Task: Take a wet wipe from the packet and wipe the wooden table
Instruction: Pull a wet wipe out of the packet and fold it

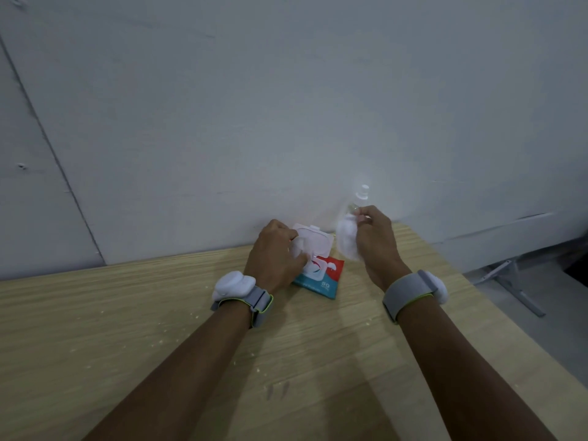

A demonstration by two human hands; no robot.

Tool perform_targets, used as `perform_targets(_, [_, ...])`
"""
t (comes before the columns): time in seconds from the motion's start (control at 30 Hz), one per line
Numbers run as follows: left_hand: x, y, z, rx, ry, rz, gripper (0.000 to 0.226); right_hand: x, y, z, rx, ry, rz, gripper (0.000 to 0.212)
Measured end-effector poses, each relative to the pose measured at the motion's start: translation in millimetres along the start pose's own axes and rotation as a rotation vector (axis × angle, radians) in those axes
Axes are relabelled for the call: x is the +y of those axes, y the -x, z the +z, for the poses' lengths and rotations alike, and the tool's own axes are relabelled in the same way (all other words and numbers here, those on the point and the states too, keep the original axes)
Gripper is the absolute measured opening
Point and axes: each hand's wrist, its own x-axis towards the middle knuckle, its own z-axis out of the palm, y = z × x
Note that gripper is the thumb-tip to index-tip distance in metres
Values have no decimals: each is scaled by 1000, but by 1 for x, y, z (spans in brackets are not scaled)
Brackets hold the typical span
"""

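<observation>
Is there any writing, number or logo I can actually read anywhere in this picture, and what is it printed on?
"80": white digits on the teal lower part of the wet wipe packet lying on the wooden table.
Small print under the "80": too blurred to read.
Red and white emblem beside the packet's open lid: a picture, no letters legible.
Clear bottle behind the right hand: no label readable.
White wristband devices: no markings visible.

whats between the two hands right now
In the head view, the packet's raised white lid stands between the left hand and the right hand, which holds a wet wipe.
</observation>
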Motion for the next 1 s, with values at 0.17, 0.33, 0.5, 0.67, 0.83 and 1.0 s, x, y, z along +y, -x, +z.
perform_targets(0.17, [-1, -1, -7, -122, -101, -29, 37, -9, 14, 1, -271, 181, -110, 30])
perform_targets(0.33, [-2, -3, -16, -168, -77, -14, 27, -3, 25, 4, -396, 598, -375, 11])
perform_targets(0.5, [3, -3, -22, -173, -43, 17, 20, 7, 29, 9, -371, 719, -475, 24])
perform_targets(0.67, [4, -3, -23, -175, -36, 5, 38, 16, 32, 15, -334, 804, -520, 36])
perform_targets(0.83, [1, -1, -23, -114, -13, -54, 36, 7, 31, 17, -276, 471, -408, 24])
perform_targets(1.0, [-3, -2, -21, -98, 26, -144, 36, -7, 28, 1, -393, -4, -136, 26])
